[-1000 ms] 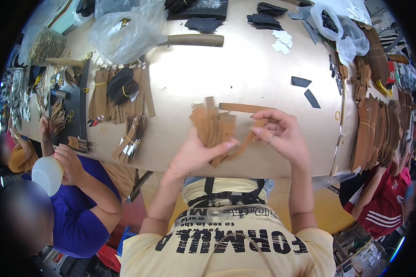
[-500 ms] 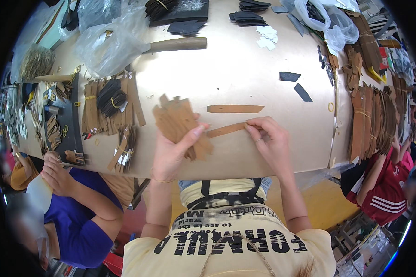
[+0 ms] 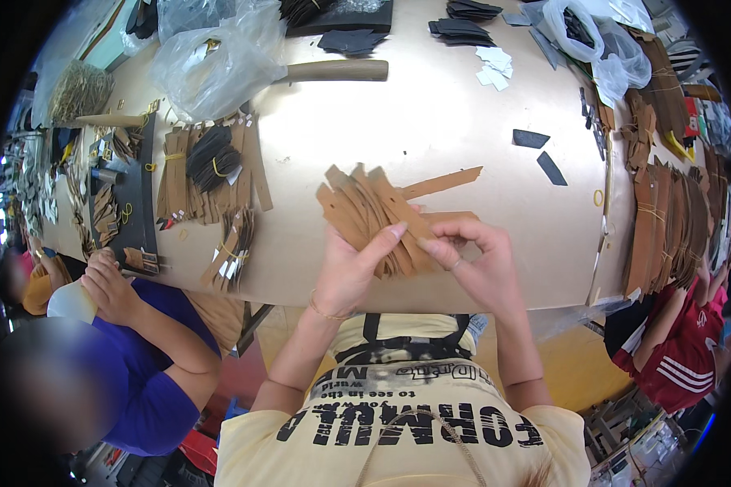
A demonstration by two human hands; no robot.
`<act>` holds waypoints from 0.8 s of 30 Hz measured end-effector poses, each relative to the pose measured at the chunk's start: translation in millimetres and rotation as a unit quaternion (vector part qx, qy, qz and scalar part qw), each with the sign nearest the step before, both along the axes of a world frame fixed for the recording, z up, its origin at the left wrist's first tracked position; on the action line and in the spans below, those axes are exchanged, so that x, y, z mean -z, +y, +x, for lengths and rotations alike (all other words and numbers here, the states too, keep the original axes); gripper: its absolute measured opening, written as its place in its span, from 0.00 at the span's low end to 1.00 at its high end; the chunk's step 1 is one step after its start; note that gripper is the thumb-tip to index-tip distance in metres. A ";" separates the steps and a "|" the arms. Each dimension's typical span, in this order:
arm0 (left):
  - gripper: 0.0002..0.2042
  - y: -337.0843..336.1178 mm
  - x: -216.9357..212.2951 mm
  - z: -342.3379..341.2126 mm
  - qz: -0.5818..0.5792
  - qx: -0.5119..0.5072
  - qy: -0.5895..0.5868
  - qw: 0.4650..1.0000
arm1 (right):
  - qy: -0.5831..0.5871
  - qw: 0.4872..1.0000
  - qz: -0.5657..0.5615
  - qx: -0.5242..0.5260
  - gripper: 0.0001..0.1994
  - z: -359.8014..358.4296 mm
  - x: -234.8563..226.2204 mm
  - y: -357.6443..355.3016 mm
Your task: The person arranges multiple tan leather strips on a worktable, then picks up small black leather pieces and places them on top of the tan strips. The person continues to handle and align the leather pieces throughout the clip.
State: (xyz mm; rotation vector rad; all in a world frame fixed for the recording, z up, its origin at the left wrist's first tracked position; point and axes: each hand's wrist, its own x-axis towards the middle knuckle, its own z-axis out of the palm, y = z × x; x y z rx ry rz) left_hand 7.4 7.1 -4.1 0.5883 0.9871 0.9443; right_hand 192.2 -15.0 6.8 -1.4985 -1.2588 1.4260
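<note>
Fanned out in my left hand [image 3: 351, 261] is a stack of tan leather strips [image 3: 353, 209], with the thumb pressed across its lower part. My right hand [image 3: 481, 256] pinches the near end of the topmost leather strip [image 3: 400, 213], its thumb and forefinger against the stack's right side. Just beyond the stack, a single tan strip [image 3: 445, 183] slants up to the right. Another strip [image 3: 453, 217] shows partly behind my right fingers; whether it lies on the table or is held, I cannot tell.
Bundled brown strips [image 3: 219, 162] and a black bundle [image 3: 213, 158] lie left on the table [image 3: 317, 284]. A wooden handle [image 3: 337, 71] and plastic bags [image 3: 215, 77] are beyond. Two dark pieces [image 3: 531, 139] lie right, near more strip bundles [image 3: 662, 219]. A co-worker [image 3: 150, 365] sits left.
The stack in my left hand has shifted right, closer to my right hand. My right fingers, earlier pinching a separate strip beside the stack, are now at a strip on top of it.
</note>
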 end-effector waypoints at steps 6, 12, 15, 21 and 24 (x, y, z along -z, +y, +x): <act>0.16 11.7 8.3 -5.1 0.055 -0.092 0.085 0.991 | -0.101 0.982 0.140 -0.071 0.10 19.4 8.4 54.7; 0.14 19.1 9.7 -13.9 0.043 -0.155 0.005 0.987 | -0.344 0.907 0.218 -0.102 0.08 23.6 24.7 55.9; 0.14 19.8 9.9 -14.4 0.019 -0.154 -0.014 0.988 | -0.335 0.916 0.211 -0.059 0.09 20.6 30.9 37.9; 0.14 19.7 8.1 0.0 0.001 -0.130 -0.024 0.991 | -0.145 0.976 0.163 0.021 0.10 24.3 13.7 37.5; 0.16 2.0 3.6 12.4 0.022 -0.116 0.032 0.992 | -0.040 0.993 0.100 -0.044 0.10 24.2 0.5 32.9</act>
